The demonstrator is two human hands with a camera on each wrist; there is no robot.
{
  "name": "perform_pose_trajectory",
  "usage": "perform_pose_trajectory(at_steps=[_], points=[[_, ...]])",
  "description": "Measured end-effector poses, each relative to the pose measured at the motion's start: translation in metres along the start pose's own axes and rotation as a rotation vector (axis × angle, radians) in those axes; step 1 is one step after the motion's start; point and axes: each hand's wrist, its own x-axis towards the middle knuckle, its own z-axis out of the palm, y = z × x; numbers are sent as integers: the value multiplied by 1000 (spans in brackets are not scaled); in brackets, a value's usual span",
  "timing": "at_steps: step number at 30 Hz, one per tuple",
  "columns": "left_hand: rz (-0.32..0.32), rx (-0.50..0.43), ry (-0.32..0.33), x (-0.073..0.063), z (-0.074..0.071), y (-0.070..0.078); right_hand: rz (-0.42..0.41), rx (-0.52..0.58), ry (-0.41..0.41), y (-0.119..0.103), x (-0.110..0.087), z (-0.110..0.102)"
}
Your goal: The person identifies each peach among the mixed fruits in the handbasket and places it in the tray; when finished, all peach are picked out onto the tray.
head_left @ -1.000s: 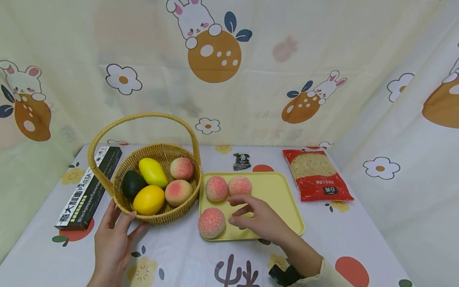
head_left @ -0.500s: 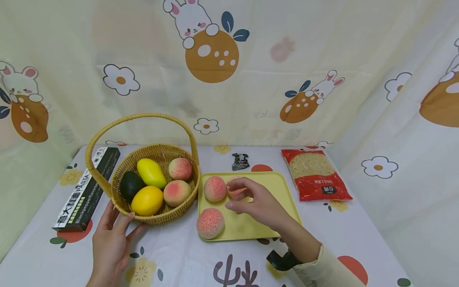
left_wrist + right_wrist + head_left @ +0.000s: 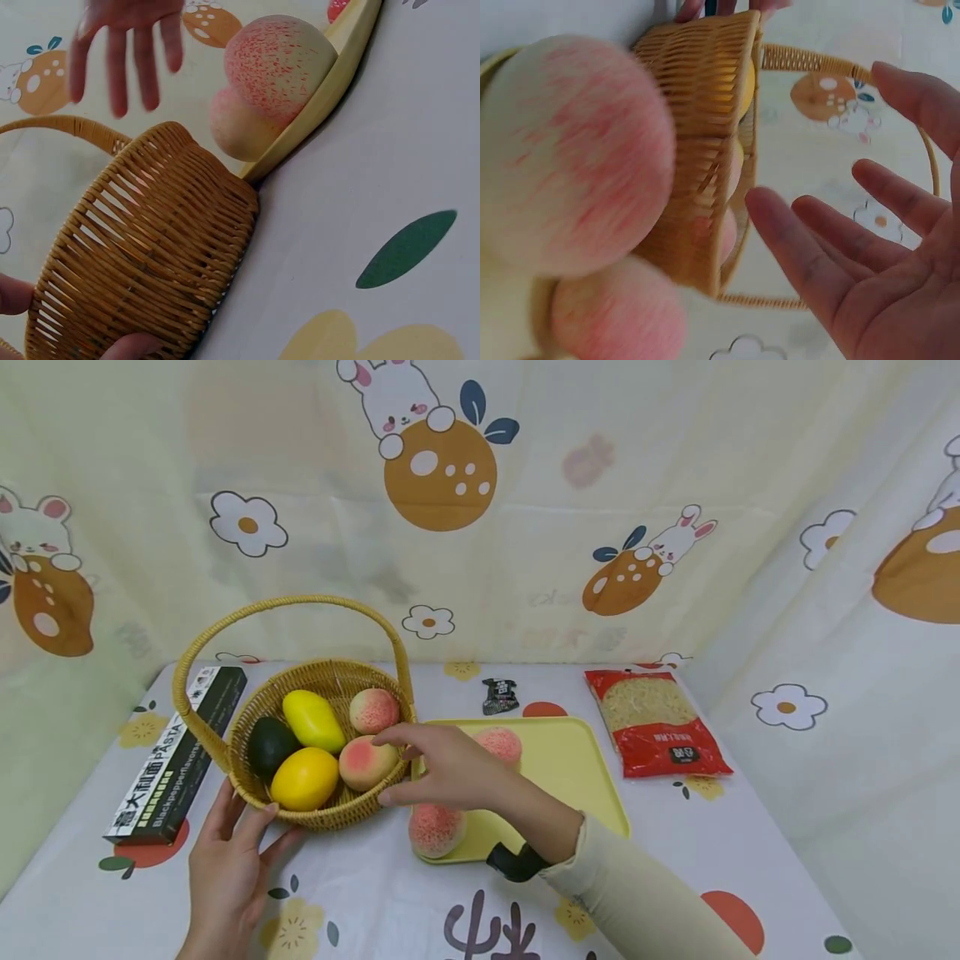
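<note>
Seemingly reaching, the right hand (image 3: 446, 768) is hovering empty, wide, over the basket's (image 3: 337, 819) four o'clock side; the left hand (image 3: 227, 864) is steadying seven o'clock, fingers spread. Grasping a peach (image 3: 364, 765) would be requiring narrowing.

left hand (image 3: 133, 348) holds basket (image 3: 150, 240) | right hand (image 3: 133, 16) near | peaches (image 3: 281, 67) on tray (image 3: 330, 97)
</note>
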Motion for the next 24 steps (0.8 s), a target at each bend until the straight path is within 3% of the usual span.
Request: perform_pose_trajectory(at_steps=[5, 11, 24], points=[[-1, -10, 6, 2, 0, 0, 21, -232, -15, -15, 27, 10], [-11, 12, 10, 2, 0, -4, 22, -410, -86, -20, 60, 16], [6, -1, -13, 1, -1, -3, 116, -523, -253, -26, 104, 26]])
